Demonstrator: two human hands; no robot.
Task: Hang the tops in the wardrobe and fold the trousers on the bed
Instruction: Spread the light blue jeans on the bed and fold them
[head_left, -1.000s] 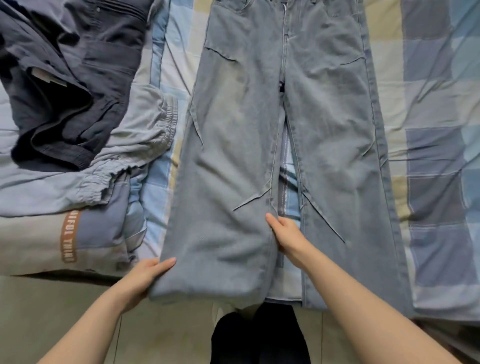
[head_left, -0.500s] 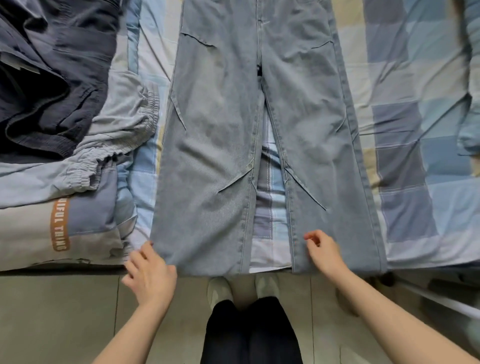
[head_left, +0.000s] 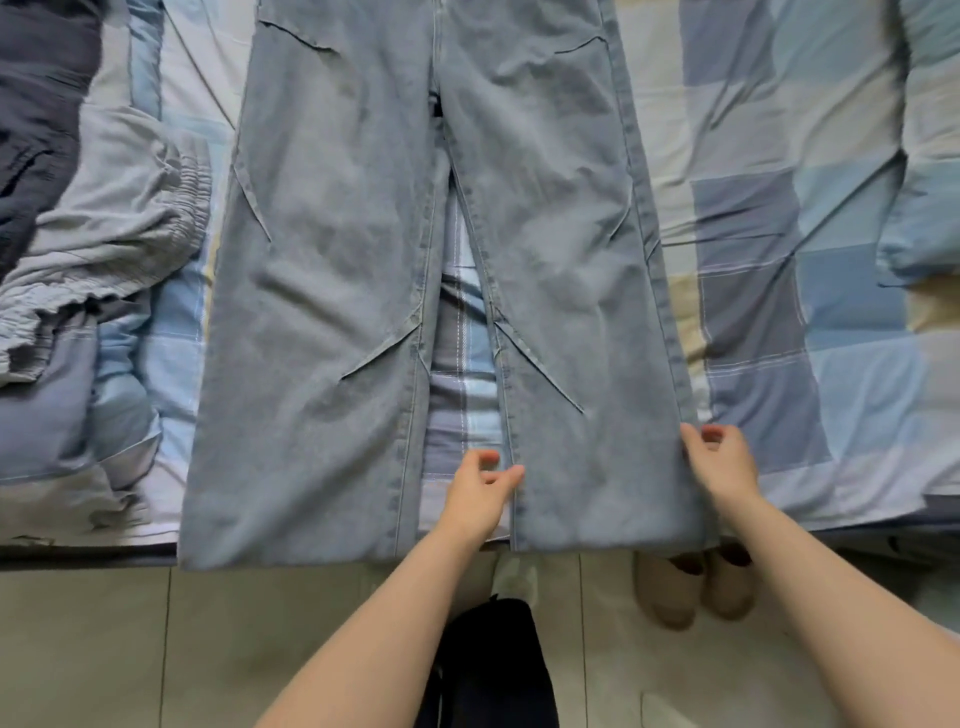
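— Both your hands have shifted onto the right leg of the pale blue denim trousers (head_left: 363, 249): left hand (head_left: 480, 493) pinching its inner seam, right hand (head_left: 719, 462) gripping its outer edge.

— Where do they lie?

— Flat on the blue checked bedspread (head_left: 779, 208), hems overhanging. You look set to fold that leg across.

No legible text or labels.

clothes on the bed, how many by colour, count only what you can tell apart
Light blue jeans: 1
Dark navy garment: 1
Pale grey garment with gathered elastic: 1
Total: 3
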